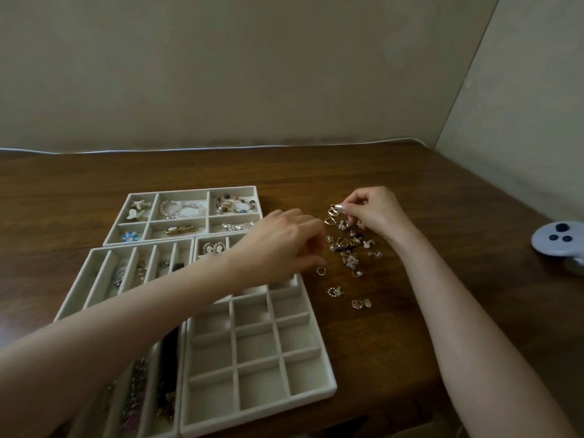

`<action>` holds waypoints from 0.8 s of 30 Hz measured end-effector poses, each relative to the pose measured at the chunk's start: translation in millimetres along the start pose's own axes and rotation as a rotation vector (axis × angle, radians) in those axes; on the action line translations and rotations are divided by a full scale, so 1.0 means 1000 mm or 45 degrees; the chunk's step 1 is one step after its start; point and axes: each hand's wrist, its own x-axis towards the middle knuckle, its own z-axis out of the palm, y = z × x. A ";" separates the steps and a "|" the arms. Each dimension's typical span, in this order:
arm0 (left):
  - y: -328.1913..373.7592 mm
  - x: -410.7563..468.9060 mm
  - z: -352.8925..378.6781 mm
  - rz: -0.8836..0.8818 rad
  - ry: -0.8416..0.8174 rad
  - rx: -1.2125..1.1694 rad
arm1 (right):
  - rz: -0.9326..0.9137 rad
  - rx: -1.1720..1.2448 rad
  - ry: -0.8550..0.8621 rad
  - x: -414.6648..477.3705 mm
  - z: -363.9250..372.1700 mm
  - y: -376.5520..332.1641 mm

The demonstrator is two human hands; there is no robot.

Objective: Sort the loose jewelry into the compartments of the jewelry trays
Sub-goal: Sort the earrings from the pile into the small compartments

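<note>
Grid tray: nearest; most cells look bare. The left forearm crosses its far cells, so a sleeve-level brush could nudge it.
Slot tray: just left of it; chains lie in the slots and could tangle if jostled.
Left hand: fingers curled down beside a small ring; whether it holds anything, I cannot tell.
Pile: loose on the table, right of the trays. Small pieces may snag together and lift as a cluster, or roll off.
Right hand: thumb and forefinger pinch a gold piece at the pile's far edge; a slip would scatter it.
Far tray: partly filled.
Table: dark wood, smooth, so pieces would slide.
Controller: far right, apart.
Wall: plain beige, close behind.
</note>
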 end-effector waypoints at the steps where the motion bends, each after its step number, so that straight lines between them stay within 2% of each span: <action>1: 0.004 0.008 0.006 -0.016 -0.050 0.025 | -0.001 0.008 0.022 0.000 0.000 0.001; 6: 0.016 0.041 0.029 -0.026 -0.167 0.078 | -0.029 0.023 0.104 0.003 0.002 0.003; 19: -0.004 0.032 0.024 -0.116 -0.221 0.033 | -0.077 -0.005 0.150 0.006 -0.002 0.006; 24: -0.005 0.026 0.016 -0.141 -0.117 -0.083 | -0.062 -0.002 0.170 0.008 -0.002 0.008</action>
